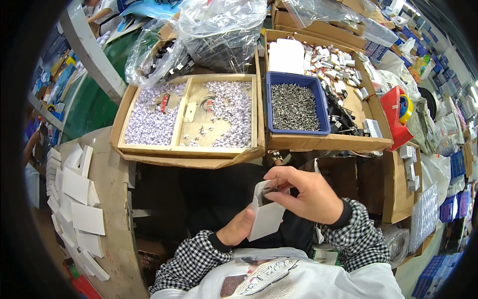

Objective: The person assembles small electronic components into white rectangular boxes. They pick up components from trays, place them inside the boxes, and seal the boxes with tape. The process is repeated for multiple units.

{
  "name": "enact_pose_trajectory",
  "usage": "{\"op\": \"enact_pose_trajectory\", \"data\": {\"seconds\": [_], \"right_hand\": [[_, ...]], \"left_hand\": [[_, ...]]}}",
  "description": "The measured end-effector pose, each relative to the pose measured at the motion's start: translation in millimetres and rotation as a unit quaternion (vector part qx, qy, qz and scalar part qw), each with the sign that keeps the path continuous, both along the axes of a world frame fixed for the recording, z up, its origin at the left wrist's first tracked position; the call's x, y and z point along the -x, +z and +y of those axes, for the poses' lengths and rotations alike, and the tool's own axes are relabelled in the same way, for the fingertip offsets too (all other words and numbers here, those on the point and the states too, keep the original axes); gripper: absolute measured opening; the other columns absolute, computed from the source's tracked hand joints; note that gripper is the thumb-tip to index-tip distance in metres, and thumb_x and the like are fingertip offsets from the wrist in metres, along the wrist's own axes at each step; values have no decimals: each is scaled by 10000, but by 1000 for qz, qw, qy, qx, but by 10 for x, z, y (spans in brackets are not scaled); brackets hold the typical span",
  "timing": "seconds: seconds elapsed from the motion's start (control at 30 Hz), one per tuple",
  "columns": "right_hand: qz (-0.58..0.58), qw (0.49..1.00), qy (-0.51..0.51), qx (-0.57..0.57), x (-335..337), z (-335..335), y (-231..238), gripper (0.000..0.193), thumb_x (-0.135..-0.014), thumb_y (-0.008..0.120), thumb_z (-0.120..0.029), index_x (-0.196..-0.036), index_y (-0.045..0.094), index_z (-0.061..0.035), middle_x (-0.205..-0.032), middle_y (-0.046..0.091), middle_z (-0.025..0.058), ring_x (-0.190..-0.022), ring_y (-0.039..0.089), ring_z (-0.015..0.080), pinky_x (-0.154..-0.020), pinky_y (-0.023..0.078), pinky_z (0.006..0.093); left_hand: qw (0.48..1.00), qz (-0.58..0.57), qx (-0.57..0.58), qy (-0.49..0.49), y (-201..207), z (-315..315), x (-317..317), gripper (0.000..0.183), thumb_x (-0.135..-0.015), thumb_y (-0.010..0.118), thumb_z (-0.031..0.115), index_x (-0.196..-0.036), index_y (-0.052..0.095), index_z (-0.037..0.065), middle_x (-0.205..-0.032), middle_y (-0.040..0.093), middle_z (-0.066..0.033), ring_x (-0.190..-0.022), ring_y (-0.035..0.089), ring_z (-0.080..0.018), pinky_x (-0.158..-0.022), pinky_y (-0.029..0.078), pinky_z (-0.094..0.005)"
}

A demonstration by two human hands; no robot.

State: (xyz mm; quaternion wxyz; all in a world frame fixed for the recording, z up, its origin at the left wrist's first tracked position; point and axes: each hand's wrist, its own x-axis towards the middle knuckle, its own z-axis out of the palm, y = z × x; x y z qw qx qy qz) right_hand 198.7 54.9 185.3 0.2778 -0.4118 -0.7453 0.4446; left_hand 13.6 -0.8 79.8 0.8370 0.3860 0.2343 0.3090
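Note:
My left hand [237, 229] grips a small white box [266, 219] over my lap, tilted with its top end open. At that opening my right hand [316, 197] has thumb and fingers pinched on a small dark piece [269, 190], partly inside the box; its kind cannot be made out. Ahead of my hands stands a wooden tray [181, 117] in a cardboard box, its two compartments strewn with tiny white parts [152, 119]. Right of it, a blue bin [325, 118] is filled with small metal screw-like pieces [294, 107].
Many white boxes [88, 218] lie on the wooden table [117, 224] at left. Beyond the bin, a cardboard carton holds small white-and-silver parts [338, 62] and black pieces [341, 117]. A red tape dispenser [394, 117] stands at right. Clear plastic bags [219, 30] lie at the back.

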Motion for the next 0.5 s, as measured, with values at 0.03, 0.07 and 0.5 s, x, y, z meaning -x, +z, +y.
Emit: {"op": "enact_pose_trajectory", "data": {"seconds": [0.03, 0.07, 0.5], "right_hand": [[22, 1000, -9, -17, 62, -43, -48, 305, -833, 670, -48, -1124, 579, -56, -878, 672, 90, -792, 682, 179, -696, 547, 272], [50, 998, -26, -20, 131, -83, -103, 266, -834, 674, -62, -1089, 600, -47, -878, 672, 92, -782, 680, 186, -688, 543, 277], [121, 970, -210, -1, 323, -272, -304, 71, -856, 666, -46, -926, 667, -31, -880, 691, 59, -783, 666, 140, -681, 525, 238]], "left_hand": [[1000, 10, -13, 15, -1, -9, 3, 996, -825, 324, 778, -1459, 218, 17, -1311, 459, -111, -1189, 490, -192, -985, 419, -329], [999, 19, -27, 30, -2, -19, 8, 983, -835, 327, 768, -1462, 214, 19, -1313, 454, -108, -1203, 475, -188, -998, 404, -327], [985, 69, -124, 96, -59, -24, 26, 874, -918, 331, 672, -1468, 210, 4, -1402, 379, -111, -1281, 381, -187, -1077, 292, -322]]}}
